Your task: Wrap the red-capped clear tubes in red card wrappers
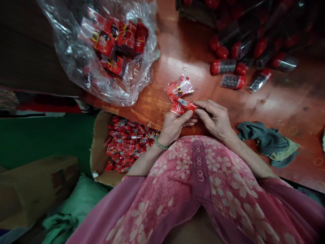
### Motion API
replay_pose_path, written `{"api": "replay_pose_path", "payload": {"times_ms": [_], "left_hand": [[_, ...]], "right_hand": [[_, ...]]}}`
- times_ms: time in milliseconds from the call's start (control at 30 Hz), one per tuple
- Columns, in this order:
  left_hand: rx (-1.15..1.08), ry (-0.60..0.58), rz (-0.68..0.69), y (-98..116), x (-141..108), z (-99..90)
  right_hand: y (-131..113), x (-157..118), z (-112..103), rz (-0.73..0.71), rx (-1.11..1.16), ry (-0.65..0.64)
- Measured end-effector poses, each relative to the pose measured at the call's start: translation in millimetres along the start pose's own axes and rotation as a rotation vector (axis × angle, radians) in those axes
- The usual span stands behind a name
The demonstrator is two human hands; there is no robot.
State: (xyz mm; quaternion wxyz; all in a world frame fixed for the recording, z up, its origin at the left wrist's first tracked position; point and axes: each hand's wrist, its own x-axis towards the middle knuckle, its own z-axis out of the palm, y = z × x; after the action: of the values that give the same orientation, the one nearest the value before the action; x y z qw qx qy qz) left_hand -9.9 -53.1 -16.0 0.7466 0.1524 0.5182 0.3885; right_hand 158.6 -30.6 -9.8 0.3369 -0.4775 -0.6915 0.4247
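Between my two hands is a small red packet [187, 105] with a white barcode label, held just above the table's front edge. My left hand [175, 126], below a green bead bracelet, pinches the packet with its thumb on top. The fingertips of my right hand [214, 118] are closed on the packet's right end. More flat red cards [179, 87] with clear edges lie on the table just beyond my hands, partly overlapped by the packet.
A clear plastic bag [142, 79] holds banded red bundles at the back left. Clear tubes with red caps [223, 66] lie at the back right. A grey-green cloth [270, 139] rests at right. Below the table's left edge stands a cardboard box [99, 145] filled with red packets.
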Motion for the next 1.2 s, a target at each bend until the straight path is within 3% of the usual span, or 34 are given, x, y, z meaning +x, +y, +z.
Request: {"api": "replay_pose_path", "payload": {"times_ms": [233, 500, 600, 700, 833, 933, 1033, 1200], "left_hand": [[0.016, 0.023, 0.051, 3, 4, 1.1], [0.039, 0.14, 0.314, 1, 3, -4.0], [0.004, 0.124, 0.336, 2, 6, -2.0], [-0.04, 0.072, 0.328, 6, 11, -2.6], [-0.06, 0.118, 0.359, 11, 19, -9.3], [-0.034, 0.124, 0.398, 16, 22, -11.2], [-0.068, 0.042, 0.377, 22, 21, -5.2], [-0.154, 0.047, 0.357, 28, 16, 12.3]], "right_hand": [[-7, 4, 15, 0.066, -0.019, 0.116], [-10, 19, 23, 0.335, 0.272, -0.014], [-10, 20, 25, 0.314, 0.367, -0.038], [-9, 20, 23, 0.262, 0.454, -0.157], [-3, 19, 18, 0.24, 0.591, -0.27], [4, 18, 18, 0.27, 0.664, -0.26], [7, 18, 22, 0.276, 0.708, -0.225], [4, 18, 30, 0.184, 0.751, -0.141]]}}
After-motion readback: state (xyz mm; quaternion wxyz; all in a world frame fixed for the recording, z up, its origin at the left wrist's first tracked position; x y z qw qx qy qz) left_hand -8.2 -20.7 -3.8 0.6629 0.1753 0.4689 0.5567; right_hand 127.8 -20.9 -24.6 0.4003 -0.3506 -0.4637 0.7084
